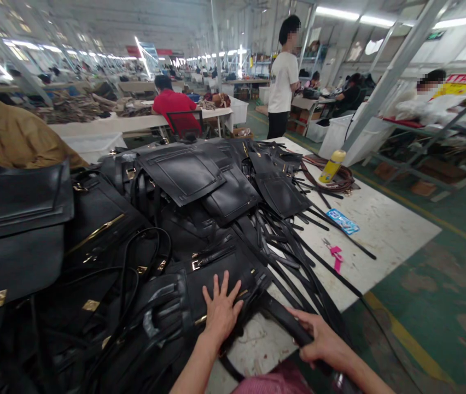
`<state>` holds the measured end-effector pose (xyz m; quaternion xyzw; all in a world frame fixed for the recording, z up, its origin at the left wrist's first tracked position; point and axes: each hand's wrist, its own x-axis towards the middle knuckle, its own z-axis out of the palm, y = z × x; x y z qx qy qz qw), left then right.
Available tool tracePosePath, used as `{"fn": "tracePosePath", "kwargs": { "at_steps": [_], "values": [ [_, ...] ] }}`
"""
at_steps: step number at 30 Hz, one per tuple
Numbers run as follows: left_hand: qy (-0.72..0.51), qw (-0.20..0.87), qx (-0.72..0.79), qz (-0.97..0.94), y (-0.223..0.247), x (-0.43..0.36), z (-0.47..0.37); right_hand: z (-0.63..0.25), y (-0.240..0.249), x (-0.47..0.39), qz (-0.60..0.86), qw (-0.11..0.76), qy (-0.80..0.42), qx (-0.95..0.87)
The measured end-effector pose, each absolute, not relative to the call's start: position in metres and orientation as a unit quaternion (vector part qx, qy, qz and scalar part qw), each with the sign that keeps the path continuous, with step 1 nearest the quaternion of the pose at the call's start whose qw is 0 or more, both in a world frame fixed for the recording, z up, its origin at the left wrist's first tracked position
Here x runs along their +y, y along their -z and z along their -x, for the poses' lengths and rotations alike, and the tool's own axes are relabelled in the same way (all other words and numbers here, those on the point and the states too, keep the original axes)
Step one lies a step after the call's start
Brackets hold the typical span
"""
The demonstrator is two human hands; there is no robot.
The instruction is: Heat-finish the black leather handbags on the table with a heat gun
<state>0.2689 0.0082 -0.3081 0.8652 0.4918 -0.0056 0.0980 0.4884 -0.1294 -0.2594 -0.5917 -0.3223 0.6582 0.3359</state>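
Observation:
My left hand (221, 312) lies flat with fingers spread on a black leather bag (204, 284) that has a gold buckle and gold zips. Thumb and fingers of my right hand (323, 339) are wrapped round a wide black strap (284, 320), which runs from near that bag toward the table's front edge. Something shiny shows below the right hand, too blurred to name. Around the left hand, more black bags and flat leather panels (184, 169) are heaped. Many loose narrow straps (298, 257) spread out to the right of the heap.
On the white table (397, 224) are pink-ribboned snips (333, 250), a blue label (343, 221), a yellow bottle (333, 166) and coiled brown straps (345, 180). A person in a tan shirt (23, 134) sits at left; another in white (283, 82) stands behind the table.

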Motion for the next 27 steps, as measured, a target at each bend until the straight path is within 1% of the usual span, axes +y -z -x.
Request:
{"fn": "tracePosePath", "kwargs": {
  "at_steps": [2, 4, 7, 11, 15, 19, 24, 27],
  "values": [
    [0.004, 0.112, 0.489, -0.865, 0.306, 0.006, -0.270, -0.497, 0.256, -0.134, 0.597, 0.365, -0.643, -0.310],
    [0.006, 0.123, 0.486, -0.865, 0.305, 0.003, -0.271, -0.504, 0.250, -0.140, 0.606, 0.375, -0.632, -0.305],
    [0.003, 0.122, 0.490, -0.863, 0.305, -0.002, -0.274, -0.507, 0.244, -0.145, 0.608, 0.346, -0.635, -0.328],
    [0.001, 0.111, 0.505, -0.856, 0.306, -0.003, -0.278, -0.497, 0.248, -0.137, 0.590, 0.312, -0.655, -0.354],
    [-0.003, 0.111, 0.509, -0.854, 0.307, -0.002, -0.276, -0.489, 0.251, -0.123, 0.560, 0.325, -0.671, -0.361],
    [-0.010, 0.110, 0.507, -0.855, 0.308, -0.003, -0.271, -0.484, 0.240, -0.127, 0.552, 0.329, -0.671, -0.370],
    [-0.020, 0.112, 0.509, -0.853, 0.307, -0.004, -0.265, -0.465, 0.250, -0.125, 0.570, 0.321, -0.662, -0.365],
    [-0.017, 0.125, 0.505, -0.854, 0.304, -0.014, -0.260, -0.440, 0.259, -0.099, 0.613, 0.339, -0.617, -0.359]
  ]
}}
